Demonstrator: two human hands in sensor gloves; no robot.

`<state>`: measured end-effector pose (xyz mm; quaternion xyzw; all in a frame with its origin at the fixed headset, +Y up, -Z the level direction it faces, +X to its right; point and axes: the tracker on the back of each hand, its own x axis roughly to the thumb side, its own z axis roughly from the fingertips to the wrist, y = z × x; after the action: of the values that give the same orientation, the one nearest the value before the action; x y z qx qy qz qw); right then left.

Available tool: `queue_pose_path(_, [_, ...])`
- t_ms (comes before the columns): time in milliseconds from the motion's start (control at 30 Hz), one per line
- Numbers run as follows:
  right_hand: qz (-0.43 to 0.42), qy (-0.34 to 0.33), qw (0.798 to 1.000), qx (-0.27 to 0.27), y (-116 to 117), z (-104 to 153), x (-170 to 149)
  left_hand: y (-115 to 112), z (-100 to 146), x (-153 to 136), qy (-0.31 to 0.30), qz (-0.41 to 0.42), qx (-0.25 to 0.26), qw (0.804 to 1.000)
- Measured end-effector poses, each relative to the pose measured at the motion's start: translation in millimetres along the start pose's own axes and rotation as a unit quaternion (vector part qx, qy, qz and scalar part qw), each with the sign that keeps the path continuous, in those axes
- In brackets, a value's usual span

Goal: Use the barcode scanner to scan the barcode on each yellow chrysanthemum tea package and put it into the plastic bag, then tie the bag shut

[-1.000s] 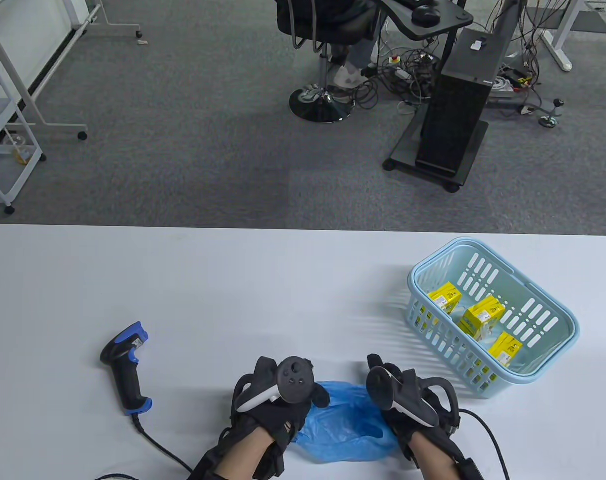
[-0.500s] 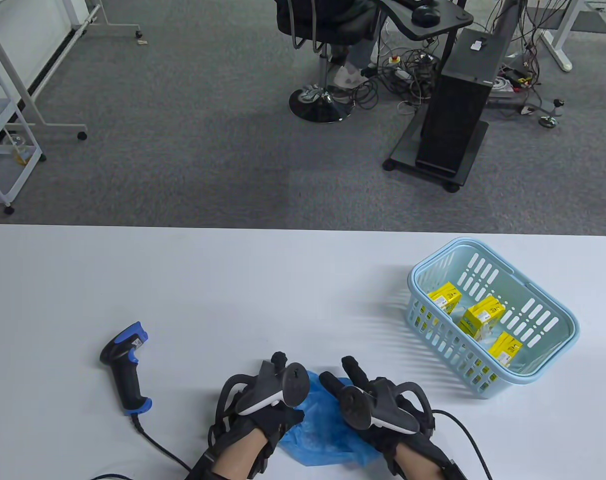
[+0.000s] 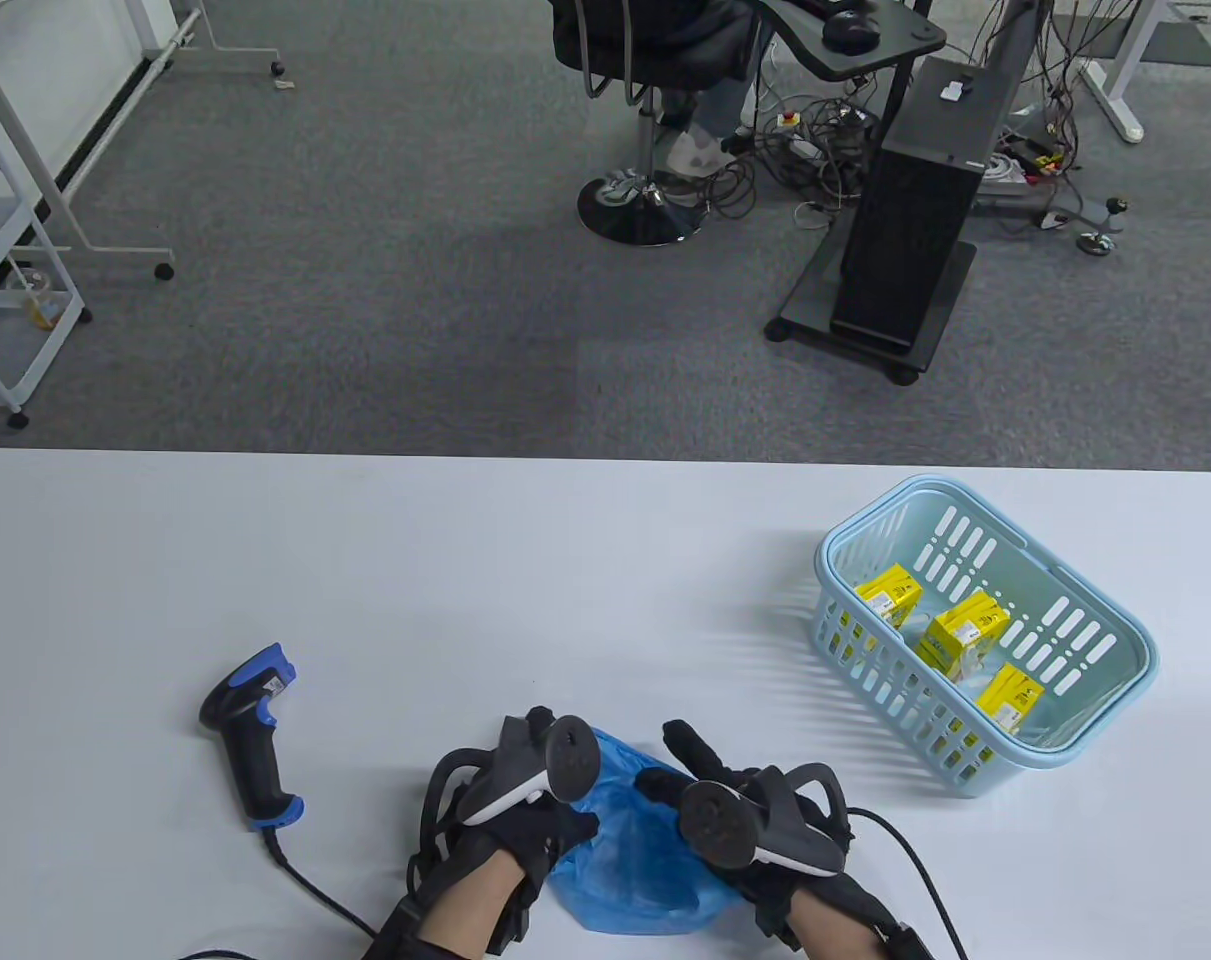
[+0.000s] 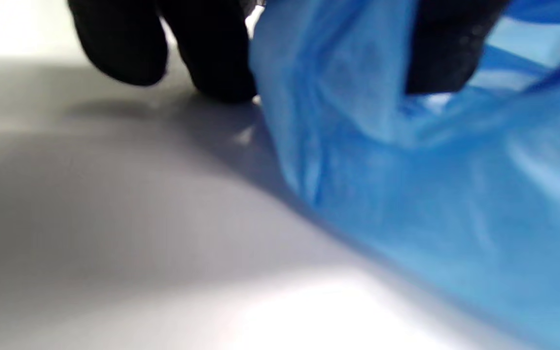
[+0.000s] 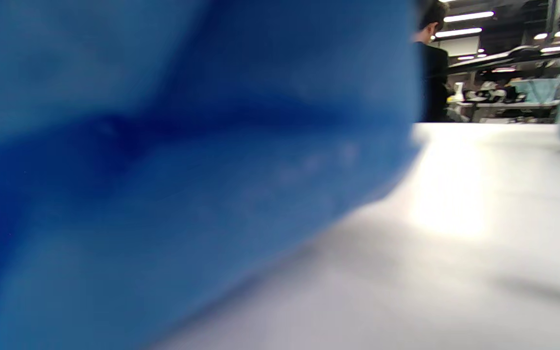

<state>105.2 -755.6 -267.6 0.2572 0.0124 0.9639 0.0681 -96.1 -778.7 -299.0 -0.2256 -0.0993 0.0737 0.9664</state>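
A crumpled blue plastic bag (image 3: 630, 860) lies on the white table (image 3: 525, 580) near its front edge, between my two hands. My left hand (image 3: 550, 825) pinches the bag's left side; in the left wrist view a fold of the plastic bag (image 4: 406, 184) sits between my gloved fingers (image 4: 212, 58) and thumb. My right hand (image 3: 677, 772) holds the bag's right top edge, thumb lying on the plastic. The bag (image 5: 163, 170) fills most of the right wrist view. Three yellow tea packages (image 3: 963, 632) lie in the light blue basket (image 3: 1115, 620). The barcode scanner (image 3: 255, 730) lies at the left.
The scanner's cable (image 3: 315, 890) runs off the table's front edge at the left. The basket stands at the right of the table, close to my right hand. Beyond the table's far edge are carpet, an office chair (image 3: 645, 120) and a computer cart (image 3: 905, 230).
Both hands have drawn closer together and shifted left and toward the front edge. The bag has bunched up between them and moved left with them.
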Motion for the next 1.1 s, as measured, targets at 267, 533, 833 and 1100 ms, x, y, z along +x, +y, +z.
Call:
queue_pose_path(267, [0.075, -0.007, 0.997, 0.036, 4.8, -4.9, 18.3, 0.1, -0.8, -7.1, 0.011, 0.009, -0.008, 1.000])
queue_pose_path(533, [0.124, 0.106, 0.980, 0.116, 19.6, -3.6, -27.1, 1.6, 0.0, -4.5, 0.010, -0.008, -0.026, 1.000])
queue_pose_path(833, [0.082, 0.186, 0.970, 0.134, 20.1, -3.2, -63.2, 7.1, -0.8, -25.1, 0.047, 0.013, -0.024, 0.999])
queue_pose_path(1100, [0.005, 0.218, 0.966, 0.137, 23.9, 5.4, -88.0, 9.1, -0.2, -32.4, 0.068, 0.017, -0.032, 0.997])
